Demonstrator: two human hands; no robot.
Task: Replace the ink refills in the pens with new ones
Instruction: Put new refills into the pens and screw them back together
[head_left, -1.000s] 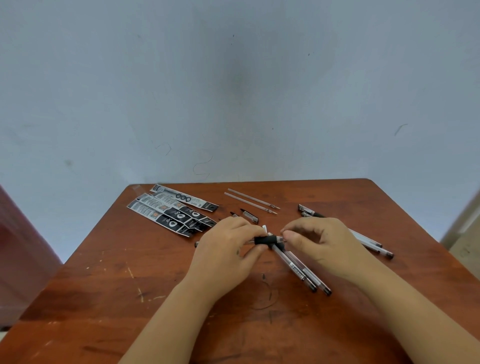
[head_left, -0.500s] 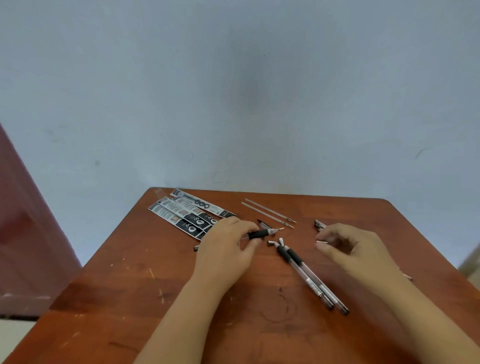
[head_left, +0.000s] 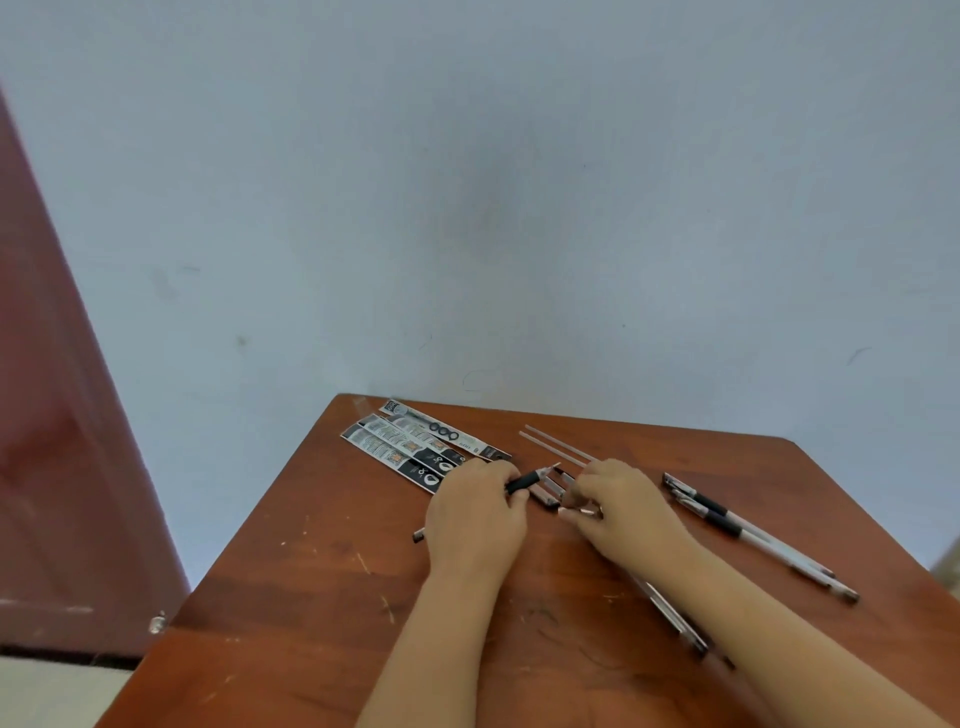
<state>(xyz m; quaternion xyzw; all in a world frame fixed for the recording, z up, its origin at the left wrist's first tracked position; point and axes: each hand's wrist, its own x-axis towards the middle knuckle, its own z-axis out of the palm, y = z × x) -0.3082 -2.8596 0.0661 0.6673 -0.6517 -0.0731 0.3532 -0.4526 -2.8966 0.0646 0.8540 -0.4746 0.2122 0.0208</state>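
Note:
My left hand (head_left: 472, 514) grips a pen (head_left: 524, 482) by its black grip, tip pointing up and to the right; the pen's rear end sticks out below the hand. My right hand (head_left: 623, 501) is close beside it, fingers curled down at the table. A small silvery pen part (head_left: 587, 512) shows between its fingertips. Pen caps (head_left: 550, 492) lie between the two hands. Two thin clear refills (head_left: 558, 446) lie just beyond the hands. Printed refill packets (head_left: 415, 447) lie at the table's far left.
Two pens (head_left: 753, 535) lie side by side at the right of the wooden table (head_left: 311, 597). Two more pens (head_left: 670, 616) lie partly under my right forearm. A blue wall stands behind the table and a dark red door at the left.
My right hand came off the pen, swung right, then returned to the caps beside my left hand. My left hand kept the pen. The camera view shifted left.

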